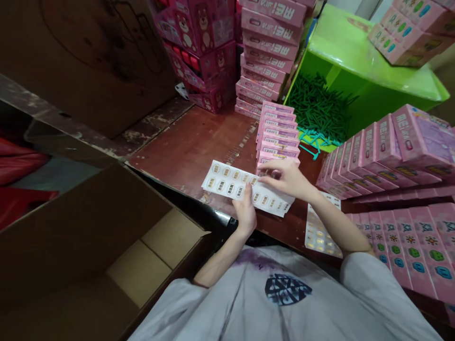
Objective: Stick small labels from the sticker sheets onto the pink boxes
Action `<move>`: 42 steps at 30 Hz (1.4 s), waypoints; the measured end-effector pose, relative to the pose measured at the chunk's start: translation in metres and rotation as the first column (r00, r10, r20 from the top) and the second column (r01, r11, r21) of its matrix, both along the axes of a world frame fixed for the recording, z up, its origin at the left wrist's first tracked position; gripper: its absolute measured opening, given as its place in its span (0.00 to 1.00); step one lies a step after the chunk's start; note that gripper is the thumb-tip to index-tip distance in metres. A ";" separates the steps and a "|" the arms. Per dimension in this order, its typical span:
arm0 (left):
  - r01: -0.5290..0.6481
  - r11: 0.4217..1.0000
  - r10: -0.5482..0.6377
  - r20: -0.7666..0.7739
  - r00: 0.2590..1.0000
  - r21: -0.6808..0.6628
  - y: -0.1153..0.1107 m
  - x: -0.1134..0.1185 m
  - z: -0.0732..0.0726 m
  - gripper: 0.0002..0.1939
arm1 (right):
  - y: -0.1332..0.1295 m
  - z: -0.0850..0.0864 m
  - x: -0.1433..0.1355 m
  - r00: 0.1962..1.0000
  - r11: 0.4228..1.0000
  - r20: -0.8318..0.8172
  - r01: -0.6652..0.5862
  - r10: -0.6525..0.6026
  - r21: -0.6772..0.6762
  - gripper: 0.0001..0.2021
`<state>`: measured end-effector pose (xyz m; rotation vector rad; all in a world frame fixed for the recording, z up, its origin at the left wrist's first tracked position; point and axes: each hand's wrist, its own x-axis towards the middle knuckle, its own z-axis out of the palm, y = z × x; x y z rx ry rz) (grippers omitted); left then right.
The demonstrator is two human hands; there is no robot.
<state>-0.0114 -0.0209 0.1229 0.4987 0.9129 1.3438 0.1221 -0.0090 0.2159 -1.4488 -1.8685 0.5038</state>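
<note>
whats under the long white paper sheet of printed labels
The left hand holds the long white paper sheet of printed labels, thumb on top; its fingers, presumably underneath, are hidden. Reddish-brown tabletop shows around it, but whatever lies directly below the sheet is covered.

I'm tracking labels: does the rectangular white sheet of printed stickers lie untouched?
No, the left hand grips the white sticker sheet at its near edge.
</note>
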 end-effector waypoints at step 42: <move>0.178 0.972 -0.107 -0.383 0.918 0.155 0.036 -0.055 -0.002 0.17 | 0.076 -0.017 0.103 0.833 0.881 0.293 0.419 -0.469 0.219 0.19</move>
